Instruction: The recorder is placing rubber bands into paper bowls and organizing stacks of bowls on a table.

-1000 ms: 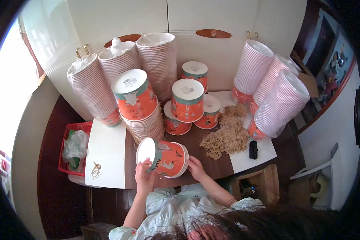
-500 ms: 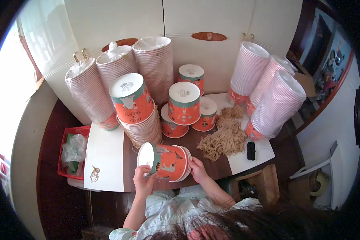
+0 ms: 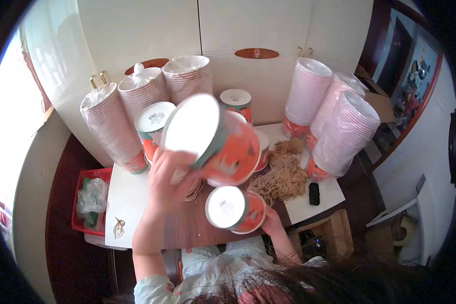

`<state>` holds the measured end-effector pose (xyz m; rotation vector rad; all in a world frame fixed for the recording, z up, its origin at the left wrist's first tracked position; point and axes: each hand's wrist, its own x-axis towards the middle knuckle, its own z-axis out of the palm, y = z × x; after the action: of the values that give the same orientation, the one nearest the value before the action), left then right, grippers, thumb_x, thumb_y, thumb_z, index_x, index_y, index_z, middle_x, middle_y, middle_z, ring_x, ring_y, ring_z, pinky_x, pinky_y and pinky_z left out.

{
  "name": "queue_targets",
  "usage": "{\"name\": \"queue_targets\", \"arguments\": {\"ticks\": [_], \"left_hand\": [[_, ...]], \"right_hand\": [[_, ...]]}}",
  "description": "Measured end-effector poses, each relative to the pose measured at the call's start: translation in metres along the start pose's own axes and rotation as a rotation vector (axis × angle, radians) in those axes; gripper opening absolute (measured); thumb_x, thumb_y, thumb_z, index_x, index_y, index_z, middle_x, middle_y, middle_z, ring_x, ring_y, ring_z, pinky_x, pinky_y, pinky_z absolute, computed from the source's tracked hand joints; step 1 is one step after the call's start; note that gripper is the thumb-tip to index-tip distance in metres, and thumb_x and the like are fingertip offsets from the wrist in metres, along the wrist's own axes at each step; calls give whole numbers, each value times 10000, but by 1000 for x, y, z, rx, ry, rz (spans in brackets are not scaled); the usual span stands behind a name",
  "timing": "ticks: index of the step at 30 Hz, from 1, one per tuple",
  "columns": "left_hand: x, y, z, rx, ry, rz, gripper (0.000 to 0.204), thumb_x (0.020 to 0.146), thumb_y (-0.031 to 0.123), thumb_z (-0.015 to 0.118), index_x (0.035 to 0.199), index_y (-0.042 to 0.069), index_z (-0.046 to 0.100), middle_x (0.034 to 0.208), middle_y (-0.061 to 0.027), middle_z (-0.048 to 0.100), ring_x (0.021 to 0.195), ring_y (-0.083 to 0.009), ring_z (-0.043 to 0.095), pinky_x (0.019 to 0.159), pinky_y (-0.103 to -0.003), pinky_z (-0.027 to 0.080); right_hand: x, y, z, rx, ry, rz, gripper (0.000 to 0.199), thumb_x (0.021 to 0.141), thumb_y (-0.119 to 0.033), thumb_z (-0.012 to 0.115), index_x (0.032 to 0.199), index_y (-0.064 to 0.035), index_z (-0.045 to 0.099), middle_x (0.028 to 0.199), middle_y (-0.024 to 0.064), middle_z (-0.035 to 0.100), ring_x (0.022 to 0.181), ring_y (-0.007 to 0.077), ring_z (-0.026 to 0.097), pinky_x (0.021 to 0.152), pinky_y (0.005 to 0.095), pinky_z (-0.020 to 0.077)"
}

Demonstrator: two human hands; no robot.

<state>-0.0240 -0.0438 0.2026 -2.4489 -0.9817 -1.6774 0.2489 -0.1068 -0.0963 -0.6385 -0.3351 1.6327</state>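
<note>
The left hand (image 3: 169, 180) is gripping a raised orange paper bowl with a white lid (image 3: 215, 139), holding it tilted above the table, its outline blurred. The right hand (image 3: 272, 223) is cupping the side of a second lidded orange bowl (image 3: 235, 209), which is lying tipped on the brown tabletop (image 3: 187, 228) close to the person's body. Beyond them a heap of tan rubber bands (image 3: 281, 175) is lying beside a small black object (image 3: 314, 193), with tall wrapped stacks of paper bowls (image 3: 339, 131) standing behind.
</note>
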Motion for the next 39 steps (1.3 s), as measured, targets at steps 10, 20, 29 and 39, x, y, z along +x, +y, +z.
{"name": "queue_targets", "arguments": {"ticks": [10,20,29,39], "left_hand": [[118,-113,153,325,-168,114,253,694,183,644,918,94,570,928,-39,592,988,-221,499,856,-382,354],[40,-49,99,343,-392,131,388,675,250,638,1000,70,525,961,-88,538,928,-265,499,774,-396,392],[-135,-1,32,244,-670,-237,380,714,423,632,721,59,523,672,-88,558,652,-268,565,568,-364,462],[-171,0,15,-170,-453,-617,232,682,100,683,637,13,473,578,-103,457,498,-249,495,454,-318,403]], "right_hand": [[-31,37,15,13,-157,153,333,866,-230,487,1109,-8,528,1049,93,595,954,194,572,846,330,451],[-36,21,28,9,-141,154,370,879,-223,440,1169,5,459,1129,114,549,974,201,567,860,336,447],[-23,22,42,-68,-78,88,344,889,-147,410,1200,-1,418,1135,118,535,1000,204,554,861,342,451],[-10,28,70,-234,-93,14,214,871,-114,462,1059,-15,481,958,54,579,874,142,575,779,275,467]]}}
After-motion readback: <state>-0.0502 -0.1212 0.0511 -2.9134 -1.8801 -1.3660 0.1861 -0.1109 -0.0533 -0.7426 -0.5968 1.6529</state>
